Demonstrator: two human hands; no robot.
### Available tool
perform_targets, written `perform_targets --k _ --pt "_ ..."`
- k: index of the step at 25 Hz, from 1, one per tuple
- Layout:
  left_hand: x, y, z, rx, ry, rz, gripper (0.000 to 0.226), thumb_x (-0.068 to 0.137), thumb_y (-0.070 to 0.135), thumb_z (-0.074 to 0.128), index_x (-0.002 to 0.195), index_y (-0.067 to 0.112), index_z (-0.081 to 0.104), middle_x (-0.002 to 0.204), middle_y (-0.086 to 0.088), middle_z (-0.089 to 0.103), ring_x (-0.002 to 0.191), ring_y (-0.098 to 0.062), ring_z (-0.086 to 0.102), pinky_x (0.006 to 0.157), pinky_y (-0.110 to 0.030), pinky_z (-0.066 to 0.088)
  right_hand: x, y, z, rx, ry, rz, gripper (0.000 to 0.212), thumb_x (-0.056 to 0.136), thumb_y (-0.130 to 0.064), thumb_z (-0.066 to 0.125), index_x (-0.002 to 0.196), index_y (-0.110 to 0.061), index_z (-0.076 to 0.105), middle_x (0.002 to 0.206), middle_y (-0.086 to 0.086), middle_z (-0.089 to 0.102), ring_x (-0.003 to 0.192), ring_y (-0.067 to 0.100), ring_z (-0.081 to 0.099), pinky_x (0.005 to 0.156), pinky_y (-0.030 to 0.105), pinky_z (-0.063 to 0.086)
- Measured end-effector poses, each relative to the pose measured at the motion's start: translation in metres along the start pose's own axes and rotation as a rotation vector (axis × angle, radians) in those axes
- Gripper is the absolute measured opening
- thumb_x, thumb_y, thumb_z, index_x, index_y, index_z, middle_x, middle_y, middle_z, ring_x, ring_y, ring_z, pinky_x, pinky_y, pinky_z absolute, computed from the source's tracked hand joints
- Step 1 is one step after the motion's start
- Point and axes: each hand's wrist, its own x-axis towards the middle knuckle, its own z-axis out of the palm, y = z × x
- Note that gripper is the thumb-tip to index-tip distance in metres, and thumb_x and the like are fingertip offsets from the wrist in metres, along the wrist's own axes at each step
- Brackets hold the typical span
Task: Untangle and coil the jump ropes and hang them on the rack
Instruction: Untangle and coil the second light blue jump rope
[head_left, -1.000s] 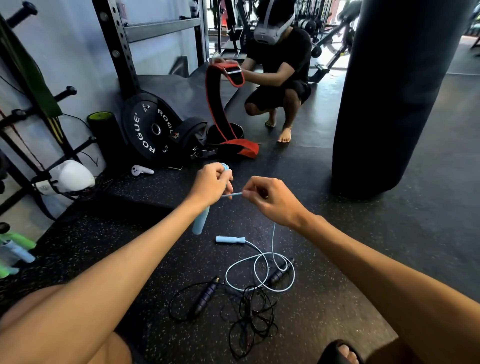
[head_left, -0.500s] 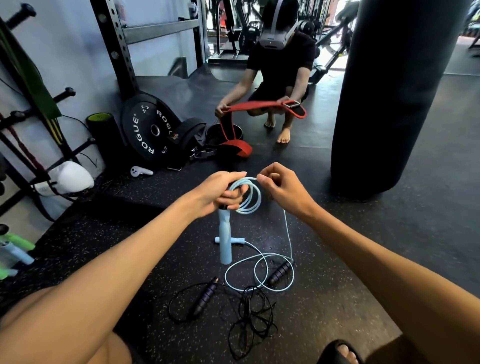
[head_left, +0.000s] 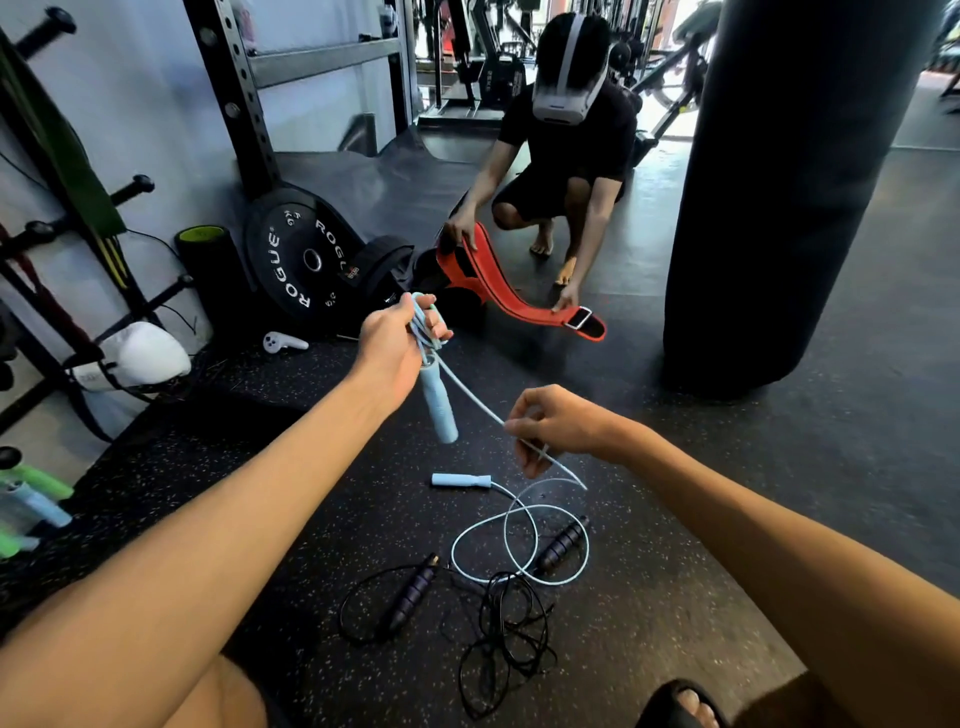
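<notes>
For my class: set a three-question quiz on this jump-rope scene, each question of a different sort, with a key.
1. True or false: the second blue handle lies on the floor.
2. Which hand grips the raised blue handle together with coiled cord? A. left hand B. right hand C. neither
3. Fill in: the black rope on the floor is still ____.

Key: 1 true. 2 A; the right hand only pinches the blue cord running down from the coil. 3 tangled; its two black handles lie apart, and blue loops cross one of them.
</notes>
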Motion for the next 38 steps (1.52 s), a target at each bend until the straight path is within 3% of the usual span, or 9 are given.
perform_targets --k 6,12,16,22,24,27,32,35,38 --pt "-0.004 -0.012 -0.011 0.859 0.099 0.356 0.026 0.102 0.015 0.042 0.089 0.003 0.061 0.061 -0.004 0.062 0.050 -0.014 0.062 0.063 -0.024 0.051 0.002 -0.014 -0.001 -0.076 0.036 -0.201 0.012 0.097 -0.015 0.062 0.087 -0.008 0.062 0.070 0.011 0.060 0.058 0.018 0.053 0.056 0.035 0.048" --pt "-0.025 -0.025 -0.001 1.201 -0.228 0.087 0.030 0.101 0.013 0.045 0.085 -0.003 0.064 0.059 -0.011 0.063 0.044 -0.016 0.059 0.052 -0.026 0.051 0.002 -0.021 -0.012 -0.077 0.303 -0.351 0.018 0.098 -0.018 0.060 0.082 -0.014 0.066 0.064 0.000 0.057 0.055 0.010 0.048 0.054 0.029 0.041" --pt "-0.034 -0.030 0.006 1.064 -0.413 -0.188 0.046 0.106 0.023 0.035 0.088 -0.006 0.066 0.055 -0.010 0.055 0.044 -0.016 0.051 0.047 -0.026 0.047 0.004 -0.018 -0.016 -0.039 0.455 -0.355 0.018 0.097 -0.016 0.060 0.082 -0.009 0.066 0.059 -0.008 0.052 0.049 0.001 0.041 0.050 0.019 0.035" --pt "-0.037 -0.026 0.016 0.690 -0.556 -0.348 0.053 0.106 0.034 0.031 0.071 0.003 0.056 0.039 0.001 0.029 0.033 -0.013 0.024 0.049 -0.029 0.036 0.006 -0.011 -0.021 0.004 0.529 -0.348 0.022 0.097 -0.026 0.063 0.080 -0.011 0.061 0.058 -0.008 0.049 0.051 0.001 0.039 0.052 0.022 0.035" --pt "-0.038 -0.020 0.020 0.525 -0.561 -0.399 0.049 0.105 0.031 0.032 0.066 0.007 0.051 0.038 0.004 0.023 0.031 -0.010 0.019 0.046 -0.027 0.032 0.008 -0.009 -0.020 -0.003 0.514 -0.318 0.025 0.097 -0.032 0.061 0.081 -0.013 0.060 0.060 -0.005 0.049 0.055 0.006 0.043 0.055 0.035 0.044" --pt "-0.035 -0.012 0.019 0.279 -0.493 -0.412 0.046 0.104 0.029 0.033 0.064 0.010 0.047 0.039 0.006 0.022 0.031 -0.007 0.018 0.044 -0.024 0.029 0.011 -0.006 -0.016 0.064 0.449 -0.228 0.027 0.102 -0.031 0.052 0.080 -0.016 0.054 0.064 0.002 0.049 0.059 0.018 0.048 0.066 0.055 0.055" --pt "-0.020 -0.002 0.017 -0.115 -0.199 -0.262 0.047 0.107 0.033 0.026 0.076 0.008 0.050 0.046 0.003 0.031 0.038 -0.010 0.029 0.060 -0.024 0.036 0.008 0.003 -0.004 -0.014 0.233 -0.038 0.017 0.105 -0.019 0.044 0.104 -0.003 0.048 0.068 0.016 0.060 0.065 0.038 0.064 0.069 0.055 0.055" --pt "-0.007 -0.002 0.011 -0.133 -0.029 -0.125 0.044 0.108 0.028 0.026 0.083 0.004 0.053 0.056 -0.003 0.043 0.044 -0.013 0.042 0.066 -0.029 0.043 0.000 0.004 0.002 0.010 0.031 0.088 0.013 0.105 -0.018 0.046 0.106 -0.005 0.045 0.074 0.022 0.064 0.063 0.036 0.067 0.072 0.056 0.058" --pt "0.003 -0.007 -0.001 0.072 0.097 0.031 0.038 0.107 0.021 0.032 0.084 0.003 0.056 0.063 -0.006 0.049 0.046 -0.014 0.050 0.064 -0.031 0.052 -0.004 0.003 0.003 -0.003 -0.112 0.102 0.012 0.102 -0.015 0.053 0.101 -0.004 0.049 0.076 0.022 0.067 0.058 0.030 0.068 0.064 0.045 0.061"
